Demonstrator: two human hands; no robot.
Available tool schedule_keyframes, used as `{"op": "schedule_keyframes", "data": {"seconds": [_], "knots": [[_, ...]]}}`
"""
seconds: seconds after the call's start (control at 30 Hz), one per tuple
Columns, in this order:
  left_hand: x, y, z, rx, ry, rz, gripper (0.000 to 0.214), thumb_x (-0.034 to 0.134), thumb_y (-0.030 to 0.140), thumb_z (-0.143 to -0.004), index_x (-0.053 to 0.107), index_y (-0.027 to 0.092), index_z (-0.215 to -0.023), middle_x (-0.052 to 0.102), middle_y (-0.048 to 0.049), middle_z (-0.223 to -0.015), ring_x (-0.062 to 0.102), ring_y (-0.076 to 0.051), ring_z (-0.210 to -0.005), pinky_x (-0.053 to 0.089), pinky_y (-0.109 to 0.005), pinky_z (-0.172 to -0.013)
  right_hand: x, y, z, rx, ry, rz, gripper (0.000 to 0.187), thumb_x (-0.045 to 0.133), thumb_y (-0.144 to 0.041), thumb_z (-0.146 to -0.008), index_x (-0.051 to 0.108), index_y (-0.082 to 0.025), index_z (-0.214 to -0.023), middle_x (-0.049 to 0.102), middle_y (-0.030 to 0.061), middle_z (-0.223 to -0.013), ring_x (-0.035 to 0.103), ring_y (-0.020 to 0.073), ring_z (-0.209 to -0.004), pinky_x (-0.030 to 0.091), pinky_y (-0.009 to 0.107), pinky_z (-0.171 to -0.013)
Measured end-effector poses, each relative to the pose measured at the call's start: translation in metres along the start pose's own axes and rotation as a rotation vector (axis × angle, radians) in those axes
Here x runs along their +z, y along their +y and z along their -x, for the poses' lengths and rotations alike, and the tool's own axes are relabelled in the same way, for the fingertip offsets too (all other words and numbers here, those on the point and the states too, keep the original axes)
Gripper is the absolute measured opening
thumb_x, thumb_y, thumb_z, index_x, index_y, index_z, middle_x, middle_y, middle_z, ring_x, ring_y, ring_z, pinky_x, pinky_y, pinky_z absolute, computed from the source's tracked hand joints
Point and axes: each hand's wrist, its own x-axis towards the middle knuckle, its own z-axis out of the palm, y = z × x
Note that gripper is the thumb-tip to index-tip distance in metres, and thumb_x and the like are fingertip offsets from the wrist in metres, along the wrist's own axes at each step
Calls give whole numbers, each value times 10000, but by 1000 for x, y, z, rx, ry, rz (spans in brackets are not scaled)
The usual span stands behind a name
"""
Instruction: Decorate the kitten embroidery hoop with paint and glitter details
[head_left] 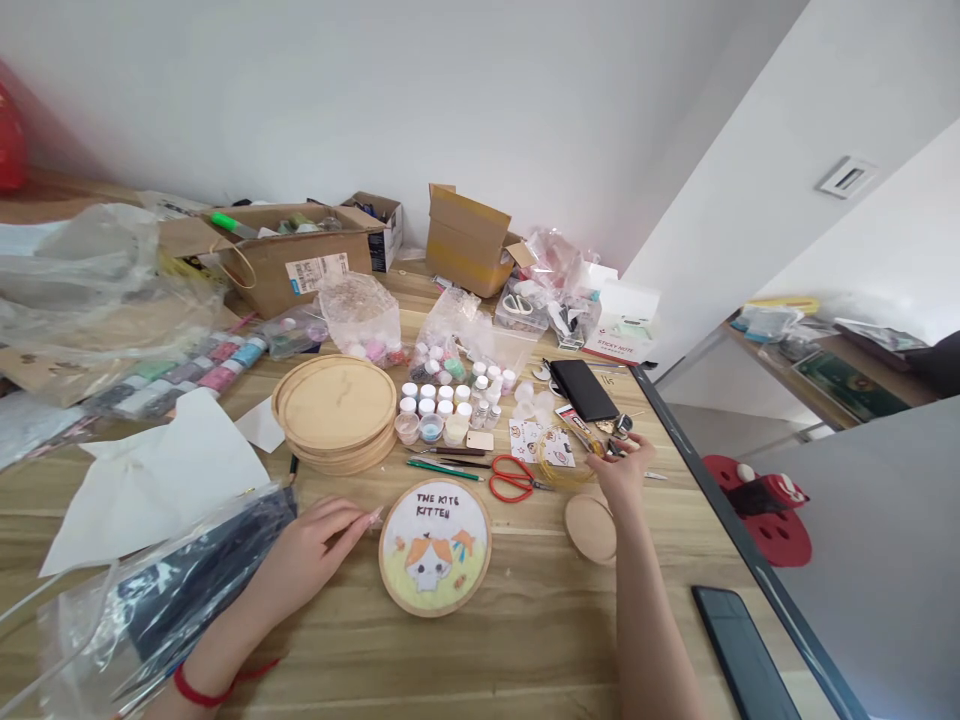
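Observation:
My left hand (324,545) rests just left of a round hoop (435,548) with a kitten picture and lettering on it. Its thumb and fingers are pinched around something small and pale at the tips, too small to name. Over on the right, my right hand (624,468) has its fingers closed by a dark object, mostly hidden. A coil of yellow wire (551,462) and a patterned card (523,440) lie left of that hand. Below it is a small round wooden piece (589,528), partly covered by the forearm. Red-handled scissors (511,480) lie between the hands.
Stacked round wooden trays (335,400) stand behind my left hand, beside several white-lidded jars (426,392). Cardboard boxes (465,245) line the wall. A black notebook (583,390) lies at the back right, a phone (742,650) near the right edge. A plastic-wrapped dark cloth (195,590) lies left.

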Motion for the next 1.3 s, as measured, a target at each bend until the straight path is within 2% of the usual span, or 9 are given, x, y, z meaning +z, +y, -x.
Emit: {"op": "schedule_keyframes", "data": {"seconds": [0.13, 0.37, 0.5, 0.6, 0.73, 0.87, 1.0, 1.17, 1.3], "knots": [[-5, 7, -3, 20, -18, 45, 349, 466, 433, -954, 719, 217, -850, 738, -33, -886, 679, -170, -836, 545, -254, -772, -14, -32, 3, 15, 92, -166, 720, 763, -350, -603, 316, -254, -1158, 522, 69, -1125, 585, 134, -728, 516, 306, -698], [-17, 63, -47, -3, -172, 230, 320, 481, 435, -943, 678, 249, -1113, 716, -53, -1103, 665, -210, -1018, 544, -340, -903, -21, -102, 28, -158, -72, -401, 659, 794, -340, -663, 423, -254, -1201, 555, 67, -1130, 613, 160, -850, 523, 350, -827], [14, 105, -98, -74, -142, 493, 756, 612, 489, -858, 292, 234, -1494, 497, -159, -1434, 606, -252, -1175, 545, -388, -930, -17, -138, 51, -222, -251, -538, 616, 778, -284, -721, 449, -307, -1241, 549, 51, -1137, 611, 177, -954, 528, 342, -846], [49, 128, -141, -30, -125, 633, 1095, 793, 479, -685, 163, 183, -1531, 398, -239, -1491, 511, -321, -1292, 493, -441, -1004, -19, -155, 64, -274, -351, -601, 603, 763, -265, -749, 456, -336, -1263, 548, 51, -1144, 606, 191, -989, 541, 343, -838], [78, 148, -182, 22, -278, 746, 505, 418, 361, -950, 404, 127, -1397, 721, -133, -986, 710, -196, -841, 570, -346, -776, -27, -151, 61, -319, -353, -604, 602, 757, -253, -764, 458, -352, -1277, 535, 57, -1200, 620, 175, -951, 555, 340, -821], [75, 156, -196, 80, -288, 578, 395, 325, 196, -914, 575, 136, -1213, 677, -40, -668, 636, -161, -563, 523, -288, -592, -34, -130, 46, -274, -232, -450, 757, 800, -305, -711, 410, -338, -1358, 511, 96, -1314, 634, 171, -917, 561, 374, -833], [67, 162, -198, 149, -221, 299, 359, 444, 120, -817, 645, 182, -1109, 724, -84, -867, 662, -212, -820, 494, -334, -777, -27, -115, 38, -242, -217, -247, 887, 826, -352, -663, 372, -288, -1423, 558, 131, -1323, 635, 248, -1073, 523, 465, -937], [71, 173, -200, 151, -221, 142, 296, 453, 135, -845, 636, 178, -1073, 715, -127, -989, 654, -250, -924, 467, -361, -823, -12, -107, 30, -169, -248, -174, 475, 713, -394, -751, 619, -233, -1189, 691, 116, -1146, 687, 253, -965, 560, 423, -852], [75, 176, -204, 122, -212, 145, 303, 437, 161, -879, 620, 166, -1120, 701, -152, -1036, 649, -274, -952, 461, -375, -813, -12, -103, 23, -76, -235, -206, 366, 688, -444, -752, 679, -227, -1046, 742, 81, -932, 694, 225, -722, 571, 368, -685]]}}
